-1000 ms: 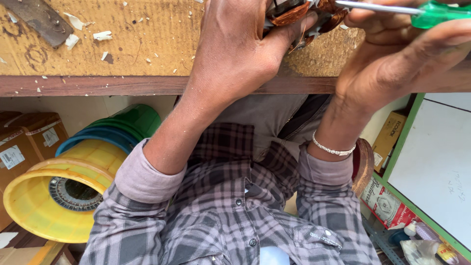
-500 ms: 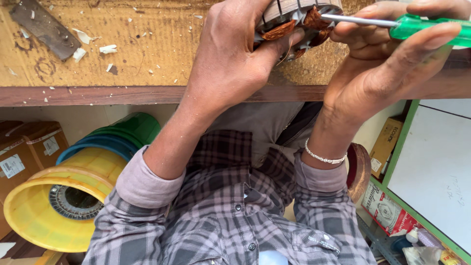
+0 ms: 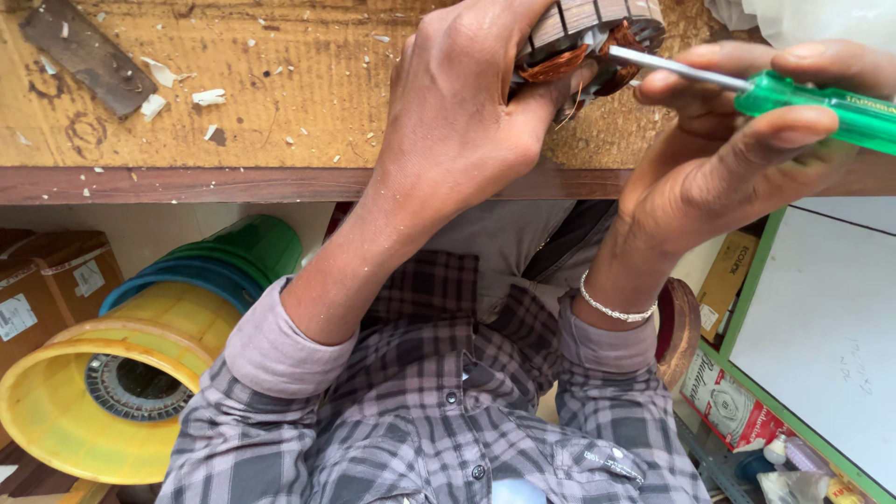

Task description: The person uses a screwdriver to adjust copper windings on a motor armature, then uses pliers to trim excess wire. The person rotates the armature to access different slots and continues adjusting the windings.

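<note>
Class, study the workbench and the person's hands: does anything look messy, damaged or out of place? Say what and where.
Yes. Pale scraps and chips lie scattered over the bench, whose top is stained and scuffed. The left hand grips a motor core with frayed copper windings, and the right hand pokes a green screwdriver into it.

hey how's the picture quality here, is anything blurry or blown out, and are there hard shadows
Head view: even, soft daylight, no hard shadows; the left hand and right hand are sharp. The top right corner is blown out white. The green screwdriver handle glints and its steel shaft shines. The view looks wide-angle, with the bench edge slightly bowed. The shelf below is dimmer.
</note>
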